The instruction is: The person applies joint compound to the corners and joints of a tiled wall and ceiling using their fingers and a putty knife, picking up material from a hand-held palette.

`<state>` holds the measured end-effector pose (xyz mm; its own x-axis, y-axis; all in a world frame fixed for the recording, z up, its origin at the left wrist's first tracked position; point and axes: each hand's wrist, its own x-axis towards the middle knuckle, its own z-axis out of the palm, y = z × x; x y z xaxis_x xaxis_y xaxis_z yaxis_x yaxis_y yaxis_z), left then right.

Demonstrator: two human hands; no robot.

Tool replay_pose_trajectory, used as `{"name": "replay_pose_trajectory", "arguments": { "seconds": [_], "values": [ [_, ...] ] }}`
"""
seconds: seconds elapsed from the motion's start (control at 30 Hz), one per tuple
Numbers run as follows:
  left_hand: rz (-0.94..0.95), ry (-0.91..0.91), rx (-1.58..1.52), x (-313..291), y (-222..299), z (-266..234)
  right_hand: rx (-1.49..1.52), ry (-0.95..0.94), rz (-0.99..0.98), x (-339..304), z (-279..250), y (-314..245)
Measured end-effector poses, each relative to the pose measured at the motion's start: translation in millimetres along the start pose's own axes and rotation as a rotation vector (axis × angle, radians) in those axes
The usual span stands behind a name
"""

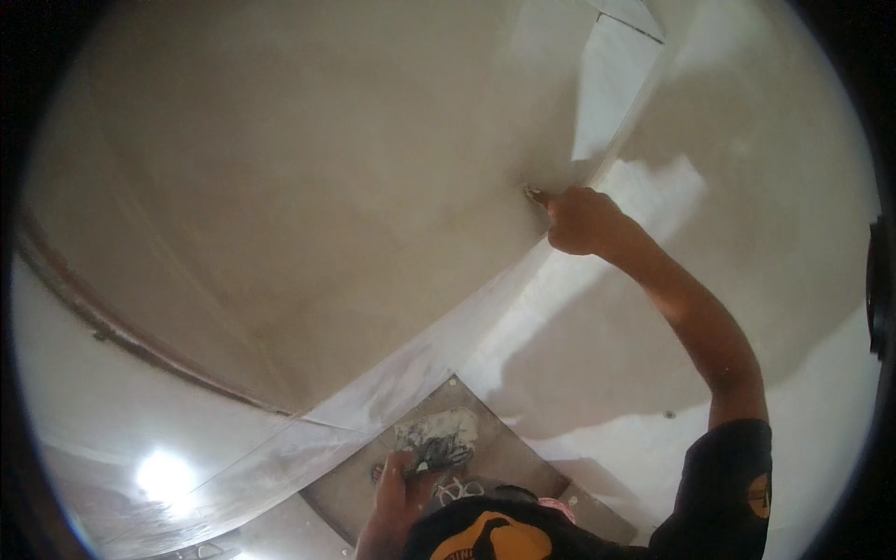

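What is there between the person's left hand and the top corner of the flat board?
In the head view, a pale, paste-like patch with dark smears lies on the board, between the left hand and that corner.

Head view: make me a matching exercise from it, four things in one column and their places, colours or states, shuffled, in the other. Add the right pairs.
Column one
1. Right hand
2. Paste-like smear
3. Left hand
4. Right sleeve

Column two
A. Grey-white with dark streaks, spread on a flat board
B. Black, with an orange patch
C. Holding a small tool at the beige surface
D. In front of the board, near the picture's lower edge

Right pairs: 1-C, 2-A, 3-D, 4-B
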<state>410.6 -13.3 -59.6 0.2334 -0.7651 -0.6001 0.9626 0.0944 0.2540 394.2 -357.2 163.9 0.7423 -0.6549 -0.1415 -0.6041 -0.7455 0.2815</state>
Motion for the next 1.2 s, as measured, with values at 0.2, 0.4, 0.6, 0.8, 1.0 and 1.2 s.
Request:
{"name": "replay_pose_trajectory", "arguments": {
  "seconds": [0.2,0.4,0.6,0.8,1.0,1.2],
  "values": [
    [0.155,0.019,-0.049,15.7,-10.8,-16.1,-0.127,-0.155,-0.018,-80.4,21.6,28.1],
    [0.157,-0.141,0.169,24.7,-12.5,-36.7,2.448,-0.535,-0.739,-189.5,151.5,-49.5],
    [0.025,-0.181,0.004,23.2,-0.9,-16.0,2.461,-0.491,-0.463,-202.3,257.2,-119.6],
    [0.231,-0.138,-0.041,25.8,2.7,-36.8,1.74,-0.143,-0.293,-146.0,190.5,-105.6],
    [0.177,-0.017,-0.049,50.3,-5.5,-69.1,0.553,0.549,-0.104,17.8,141.8,-74.9],
    [0.123,0.056,-0.084,12.1,1.6,-36.0,-0.055,0.603,-0.619,48.3,103.7,-22.9]
  ]
}}
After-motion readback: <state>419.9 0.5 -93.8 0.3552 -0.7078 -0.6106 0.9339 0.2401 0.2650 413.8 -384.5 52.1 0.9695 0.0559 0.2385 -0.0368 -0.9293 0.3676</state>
